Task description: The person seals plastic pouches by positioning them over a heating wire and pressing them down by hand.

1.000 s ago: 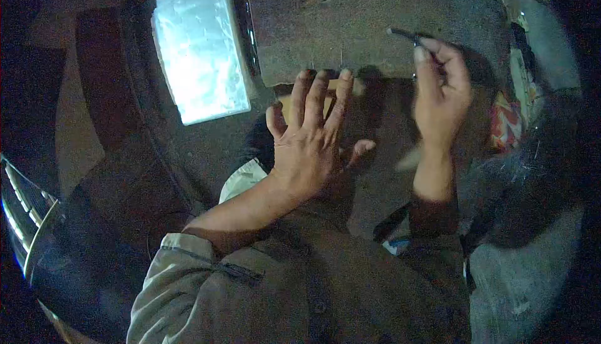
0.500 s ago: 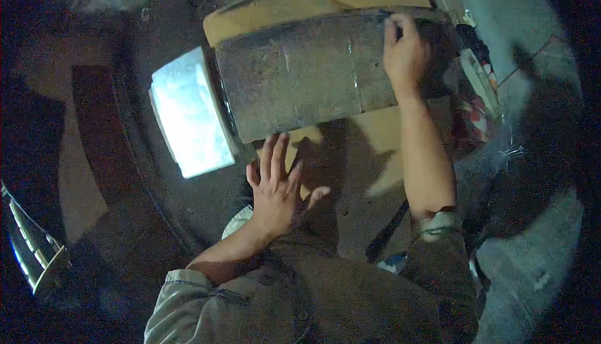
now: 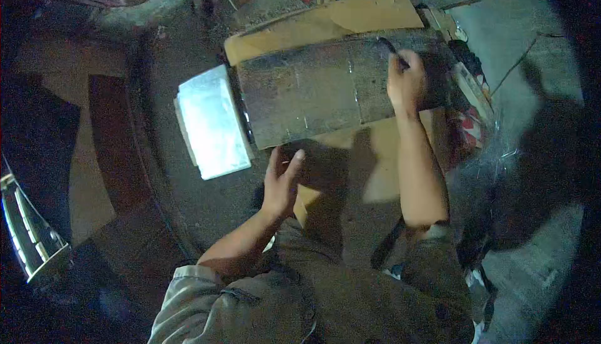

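A worn, dark board (image 3: 300, 90) lies in front of me, with several thin shiny strips across it. My right hand (image 3: 407, 84) is over the board's right part, closed around a slim dark tool with a curved end (image 3: 389, 48); its exact kind is unclear. Just off the board's near left corner is my left hand (image 3: 280, 187), thumb and fingers apart, holding nothing. Whether its fingertips touch the edge I cannot tell. Tan cardboard (image 3: 325, 21) shows beyond the far edge, and more lies under the near side.
Left of the board lies a stack of bright, glossy sheets (image 3: 216, 125). At the right are a pale strip (image 3: 472, 90) and a red-and-white crumpled thing (image 3: 471, 128). A slatted light-coloured object (image 3: 31, 237) stands at far lower left.
My right hand has come nearer to me over the board, and the dark tool now shows clearly. The left hand has turned, its fingers less spread. The whole view has shifted slightly.
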A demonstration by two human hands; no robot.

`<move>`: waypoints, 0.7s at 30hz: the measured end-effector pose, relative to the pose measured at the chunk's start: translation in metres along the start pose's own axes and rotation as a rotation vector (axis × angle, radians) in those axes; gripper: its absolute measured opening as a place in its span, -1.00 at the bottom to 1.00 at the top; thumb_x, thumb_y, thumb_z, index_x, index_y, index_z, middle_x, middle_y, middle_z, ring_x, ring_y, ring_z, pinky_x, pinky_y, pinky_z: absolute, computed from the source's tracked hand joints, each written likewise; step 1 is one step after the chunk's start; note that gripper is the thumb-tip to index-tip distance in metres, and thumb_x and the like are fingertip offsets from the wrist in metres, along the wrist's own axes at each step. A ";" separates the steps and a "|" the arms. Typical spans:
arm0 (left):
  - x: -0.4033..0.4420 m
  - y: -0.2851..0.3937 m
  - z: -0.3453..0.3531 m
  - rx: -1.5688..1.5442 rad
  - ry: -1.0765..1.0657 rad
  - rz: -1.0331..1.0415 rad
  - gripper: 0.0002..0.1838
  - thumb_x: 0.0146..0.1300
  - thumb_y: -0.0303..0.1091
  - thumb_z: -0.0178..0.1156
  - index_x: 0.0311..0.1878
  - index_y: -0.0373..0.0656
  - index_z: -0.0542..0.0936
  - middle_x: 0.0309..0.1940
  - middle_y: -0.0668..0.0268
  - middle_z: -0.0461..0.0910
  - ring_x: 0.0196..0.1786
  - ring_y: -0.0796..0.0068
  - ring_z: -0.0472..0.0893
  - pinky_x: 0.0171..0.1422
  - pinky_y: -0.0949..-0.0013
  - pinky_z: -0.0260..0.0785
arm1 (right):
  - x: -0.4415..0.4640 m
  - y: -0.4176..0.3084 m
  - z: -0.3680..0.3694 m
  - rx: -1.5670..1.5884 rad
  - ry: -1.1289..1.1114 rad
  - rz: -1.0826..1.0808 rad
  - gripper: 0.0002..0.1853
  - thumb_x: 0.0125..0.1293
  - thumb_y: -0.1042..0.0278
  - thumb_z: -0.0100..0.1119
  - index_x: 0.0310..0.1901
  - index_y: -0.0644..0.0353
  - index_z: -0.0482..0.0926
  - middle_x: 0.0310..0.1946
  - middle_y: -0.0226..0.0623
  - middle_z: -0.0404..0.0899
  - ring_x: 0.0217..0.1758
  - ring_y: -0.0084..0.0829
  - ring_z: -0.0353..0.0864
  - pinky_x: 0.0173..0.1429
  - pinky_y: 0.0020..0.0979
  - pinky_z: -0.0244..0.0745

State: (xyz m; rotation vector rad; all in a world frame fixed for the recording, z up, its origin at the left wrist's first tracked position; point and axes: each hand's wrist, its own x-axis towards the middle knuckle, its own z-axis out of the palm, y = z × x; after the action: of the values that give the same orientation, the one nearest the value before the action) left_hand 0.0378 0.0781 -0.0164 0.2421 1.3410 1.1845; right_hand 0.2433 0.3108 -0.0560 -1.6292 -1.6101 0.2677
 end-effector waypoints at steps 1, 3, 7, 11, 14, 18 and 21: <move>0.005 0.001 0.003 0.002 0.002 0.013 -0.44 0.32 -0.17 0.17 0.25 -0.31 0.30 -0.02 0.16 0.50 0.05 0.36 0.50 0.12 0.31 0.36 | -0.010 -0.008 -0.011 0.027 -0.017 0.020 -0.78 0.18 0.29 0.28 -0.22 0.21 0.54 -0.31 -0.21 0.61 -0.23 -0.22 0.59 -0.11 -0.28 0.45; 0.015 0.000 0.002 -0.194 -0.065 -0.111 -0.63 0.31 -0.23 0.20 0.06 -0.26 0.45 -0.15 0.21 0.56 -0.06 0.41 0.55 0.06 0.32 0.39 | -0.033 -0.033 -0.036 0.108 -0.080 0.094 -0.79 0.19 0.30 0.28 -0.20 0.20 0.54 -0.32 -0.25 0.60 -0.24 -0.31 0.57 -0.12 -0.36 0.44; 0.037 -0.042 -0.020 -0.065 -0.100 0.059 -0.88 0.30 -0.33 0.20 -0.23 -0.18 0.56 -0.29 0.36 0.58 -0.23 0.56 0.55 -0.06 0.42 0.39 | -0.099 -0.055 -0.066 0.354 -0.145 0.200 -0.79 0.24 0.28 0.26 -0.18 0.20 0.55 -0.35 -0.39 0.59 -0.31 -0.56 0.54 -0.21 -0.48 0.43; 0.013 -0.005 -0.010 -0.061 -0.221 0.040 -0.91 0.29 -0.38 0.18 -0.28 -0.18 0.58 -0.33 0.40 0.57 -0.30 0.62 0.50 -0.16 0.48 0.35 | -0.170 -0.058 -0.083 0.516 -0.312 0.545 -0.82 0.28 0.27 0.22 -0.23 0.20 0.57 -0.35 -0.41 0.58 -0.30 -0.57 0.51 -0.21 -0.50 0.40; -0.030 0.008 0.003 0.168 -0.182 0.035 -0.89 0.35 -0.36 0.09 -0.21 -0.18 0.54 -0.44 0.43 0.49 -0.38 0.64 0.42 -0.27 0.53 0.25 | -0.211 -0.068 -0.090 0.744 -0.493 0.621 -0.69 0.37 0.12 0.07 -0.10 0.22 0.55 -0.29 -0.46 0.59 -0.27 -0.64 0.53 -0.15 -0.54 0.41; -0.066 -0.015 -0.015 0.118 -0.331 -0.023 -0.89 0.32 -0.36 0.15 -0.24 -0.18 0.58 -0.39 0.42 0.56 -0.33 0.67 0.46 -0.23 0.51 0.28 | -0.213 -0.101 -0.112 1.222 -0.617 1.087 -0.69 0.35 0.10 0.10 -0.12 0.19 0.56 -0.27 -0.42 0.59 -0.23 -0.61 0.56 -0.18 -0.56 0.41; -0.091 -0.016 -0.016 0.252 -0.325 -0.046 -0.86 0.34 -0.34 0.12 -0.22 -0.21 0.58 -0.33 0.37 0.59 -0.28 0.63 0.50 -0.19 0.50 0.31 | -0.232 -0.080 -0.099 0.917 -0.592 0.517 -0.74 0.31 0.28 0.17 -0.04 0.23 0.51 -0.30 -0.38 0.57 -0.23 -0.59 0.56 -0.24 -0.52 0.45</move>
State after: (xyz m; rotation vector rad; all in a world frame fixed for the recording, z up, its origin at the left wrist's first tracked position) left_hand 0.0522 -0.0061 0.0233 0.5580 1.1976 0.8912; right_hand 0.2115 0.0494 -0.0273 -1.2153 -1.0970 1.6147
